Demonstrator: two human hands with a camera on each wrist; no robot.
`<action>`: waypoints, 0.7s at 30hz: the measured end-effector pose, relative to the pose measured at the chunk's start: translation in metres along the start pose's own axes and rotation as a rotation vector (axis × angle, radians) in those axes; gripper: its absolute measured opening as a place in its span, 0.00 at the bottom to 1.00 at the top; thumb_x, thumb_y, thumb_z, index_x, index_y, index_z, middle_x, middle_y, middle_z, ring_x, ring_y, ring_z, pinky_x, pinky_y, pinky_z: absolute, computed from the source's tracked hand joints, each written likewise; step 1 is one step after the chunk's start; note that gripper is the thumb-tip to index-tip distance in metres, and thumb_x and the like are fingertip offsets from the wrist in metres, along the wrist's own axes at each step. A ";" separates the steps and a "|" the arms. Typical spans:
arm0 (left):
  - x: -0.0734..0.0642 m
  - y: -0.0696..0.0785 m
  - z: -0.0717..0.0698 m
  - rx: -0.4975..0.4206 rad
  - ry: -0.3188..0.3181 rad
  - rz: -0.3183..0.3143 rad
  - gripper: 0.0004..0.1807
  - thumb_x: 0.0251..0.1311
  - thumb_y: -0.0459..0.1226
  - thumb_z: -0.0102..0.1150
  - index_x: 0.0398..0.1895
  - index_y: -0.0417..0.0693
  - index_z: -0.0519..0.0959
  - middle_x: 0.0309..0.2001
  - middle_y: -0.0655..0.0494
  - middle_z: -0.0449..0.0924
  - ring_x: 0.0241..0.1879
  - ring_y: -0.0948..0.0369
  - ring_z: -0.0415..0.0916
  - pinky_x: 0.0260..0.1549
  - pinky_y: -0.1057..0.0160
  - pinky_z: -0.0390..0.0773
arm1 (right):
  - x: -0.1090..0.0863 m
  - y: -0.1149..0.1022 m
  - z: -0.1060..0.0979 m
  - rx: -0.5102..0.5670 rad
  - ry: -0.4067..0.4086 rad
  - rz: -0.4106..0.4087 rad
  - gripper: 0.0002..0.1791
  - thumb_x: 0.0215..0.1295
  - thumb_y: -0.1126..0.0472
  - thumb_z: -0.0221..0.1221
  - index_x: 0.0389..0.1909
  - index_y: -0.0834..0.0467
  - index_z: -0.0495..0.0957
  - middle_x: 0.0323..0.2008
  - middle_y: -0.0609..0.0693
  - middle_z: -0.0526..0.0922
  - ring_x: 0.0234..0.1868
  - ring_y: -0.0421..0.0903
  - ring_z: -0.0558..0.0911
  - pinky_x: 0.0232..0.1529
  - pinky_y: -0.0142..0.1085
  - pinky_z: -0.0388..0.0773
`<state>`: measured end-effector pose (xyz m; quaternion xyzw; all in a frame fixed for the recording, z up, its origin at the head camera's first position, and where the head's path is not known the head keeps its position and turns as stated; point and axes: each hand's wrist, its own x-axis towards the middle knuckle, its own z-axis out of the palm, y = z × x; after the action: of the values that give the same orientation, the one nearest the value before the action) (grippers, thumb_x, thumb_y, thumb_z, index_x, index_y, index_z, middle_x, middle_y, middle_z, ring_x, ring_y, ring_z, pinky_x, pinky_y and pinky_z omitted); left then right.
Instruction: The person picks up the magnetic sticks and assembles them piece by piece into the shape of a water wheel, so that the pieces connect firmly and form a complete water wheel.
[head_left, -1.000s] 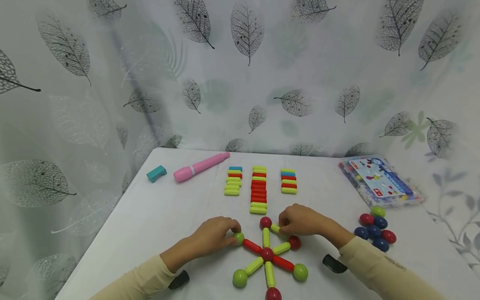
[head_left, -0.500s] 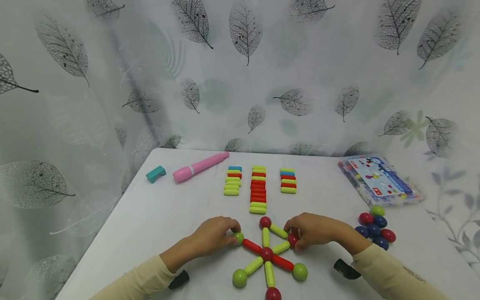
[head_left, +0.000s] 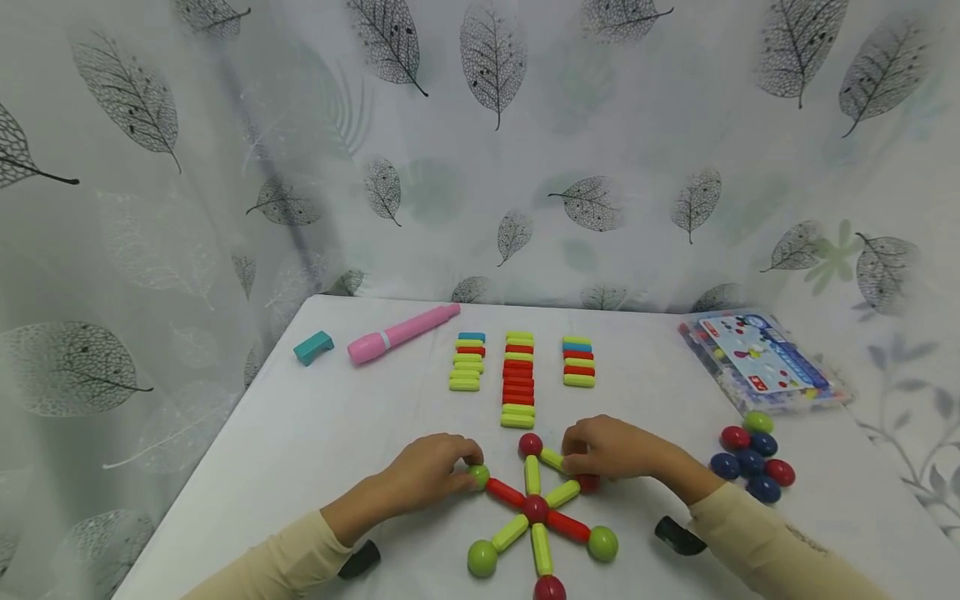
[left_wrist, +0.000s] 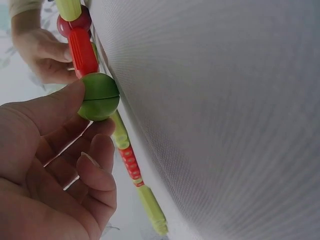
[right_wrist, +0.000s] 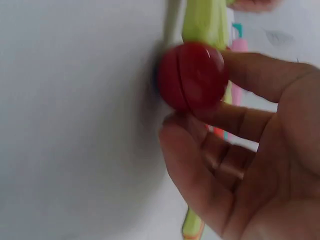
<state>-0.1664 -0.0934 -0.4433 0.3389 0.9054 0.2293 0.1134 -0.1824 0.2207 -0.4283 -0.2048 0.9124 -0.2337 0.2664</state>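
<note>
A star of building sticks and balls lies on the table, its sticks joined at a red centre ball (head_left: 536, 509). My left hand (head_left: 422, 477) pinches the green ball (left_wrist: 100, 96) at the end of a red stick (head_left: 506, 493). My right hand (head_left: 611, 448) pinches the yellow-green stick (head_left: 552, 459) that runs between the top red ball (head_left: 530, 445) and the right red ball (right_wrist: 192, 77). Its fingers partly cover that right ball from above, and the stick's joint with the ball is hidden. More green balls (head_left: 603, 543) and a red ball (head_left: 550, 588) end the other arms.
Three columns of loose sticks (head_left: 518, 379) lie behind the star. Loose blue and red balls (head_left: 750, 462) sit at the right, below a clear case (head_left: 765, 360). A pink tube (head_left: 403, 332) and a teal block (head_left: 313, 348) are at the back left.
My right hand shifted from the yellow-green stick onto the right red ball, then back up to the stick. The left hand stays on the green ball.
</note>
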 end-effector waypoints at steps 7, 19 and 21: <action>0.000 0.000 0.000 -0.001 0.003 0.002 0.13 0.61 0.41 0.72 0.48 0.54 0.84 0.41 0.68 0.84 0.42 0.68 0.79 0.48 0.62 0.81 | 0.006 -0.016 0.013 -0.038 0.080 0.141 0.09 0.60 0.52 0.71 0.31 0.49 0.81 0.24 0.44 0.78 0.25 0.43 0.77 0.26 0.36 0.80; 0.000 0.000 0.001 0.002 0.008 0.000 0.13 0.60 0.41 0.73 0.47 0.55 0.84 0.40 0.68 0.84 0.41 0.69 0.78 0.46 0.63 0.81 | 0.001 -0.022 0.015 -0.059 0.130 0.108 0.08 0.61 0.57 0.68 0.28 0.50 0.78 0.21 0.43 0.77 0.25 0.42 0.76 0.29 0.34 0.75; -0.001 0.000 0.000 -0.001 0.003 0.003 0.13 0.60 0.41 0.72 0.47 0.55 0.84 0.40 0.69 0.83 0.41 0.69 0.78 0.47 0.63 0.81 | 0.000 -0.022 0.014 -0.041 0.120 0.102 0.08 0.62 0.57 0.68 0.29 0.50 0.78 0.21 0.43 0.78 0.25 0.42 0.76 0.29 0.34 0.75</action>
<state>-0.1658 -0.0936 -0.4431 0.3398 0.9050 0.2304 0.1118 -0.1689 0.1986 -0.4274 -0.1491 0.9405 -0.2131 0.2187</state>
